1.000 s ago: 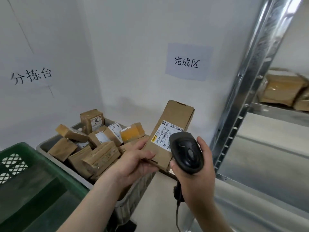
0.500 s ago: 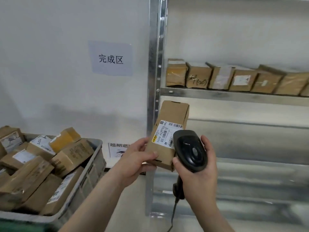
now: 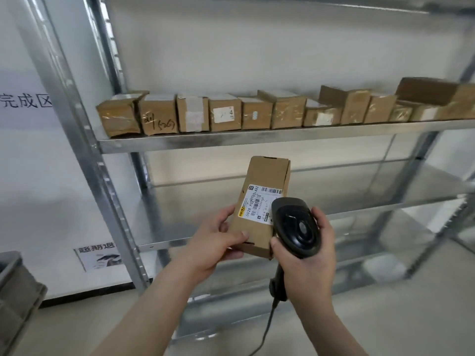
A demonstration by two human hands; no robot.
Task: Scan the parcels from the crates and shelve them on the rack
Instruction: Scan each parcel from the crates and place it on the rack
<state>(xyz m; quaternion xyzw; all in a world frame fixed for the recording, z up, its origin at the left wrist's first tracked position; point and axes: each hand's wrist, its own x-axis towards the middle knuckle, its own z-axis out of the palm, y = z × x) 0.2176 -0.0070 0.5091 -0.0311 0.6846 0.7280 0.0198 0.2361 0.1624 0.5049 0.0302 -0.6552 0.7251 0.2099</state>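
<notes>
While left hand (image 3: 213,242) fingers grip parcel (image 3: 262,201) upright, right hand (image 3: 308,255) fingers grasp scanner (image 3: 295,224) touching it.

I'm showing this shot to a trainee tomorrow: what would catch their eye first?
Centre frame, the left hand grips a brown parcel upright, its white barcode label facing the black scanner held in the right hand. Above, a row of taped parcels lines a shelf of the metal rack.

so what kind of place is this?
Probably a parcel sorting or storage room: a galvanised metal rack carries a row of taped brown cardboard parcels, and the right hand holds a black corded barcode scanner.
</notes>
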